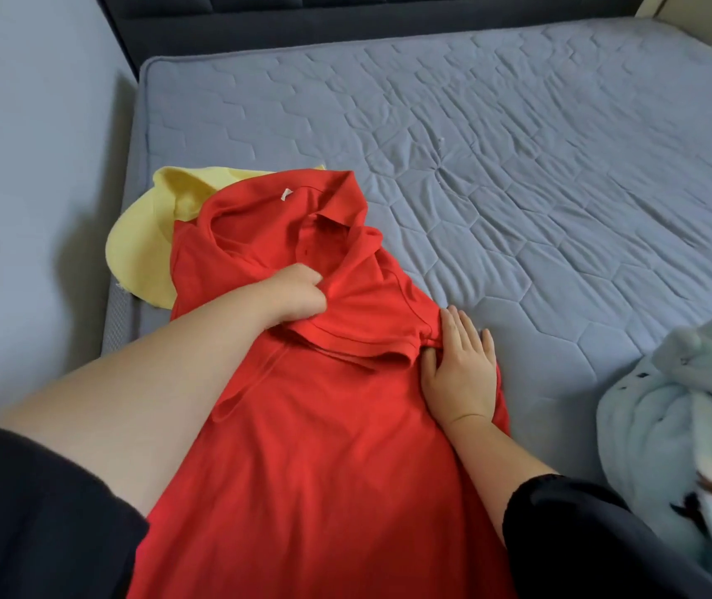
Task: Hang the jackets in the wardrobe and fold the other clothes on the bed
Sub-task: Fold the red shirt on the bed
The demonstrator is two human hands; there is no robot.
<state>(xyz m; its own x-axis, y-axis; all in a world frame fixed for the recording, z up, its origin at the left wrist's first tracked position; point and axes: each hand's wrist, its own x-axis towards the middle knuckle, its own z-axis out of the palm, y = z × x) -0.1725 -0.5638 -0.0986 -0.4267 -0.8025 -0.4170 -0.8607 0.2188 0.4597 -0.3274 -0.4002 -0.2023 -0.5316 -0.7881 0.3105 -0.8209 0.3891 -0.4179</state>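
Folding the red shirt point(324, 447) — soft, light, floppy — left hand point(298, 296) pinches a sleeve fold; right hand point(462, 369) presses flat; best taken at seams.

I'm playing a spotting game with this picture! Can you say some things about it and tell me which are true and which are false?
1. The left hand grips the red shirt. True.
2. The right hand is curled into a fist. False: it lies flat on the shirt, fingers straight.
3. The red shirt partly covers a yellow garment. True.
4. The red shirt hangs on a hanger. False: it lies on the bed.
5. The pale blue garment lies on top of the red shirt. False: it sits apart from it, at the right edge.
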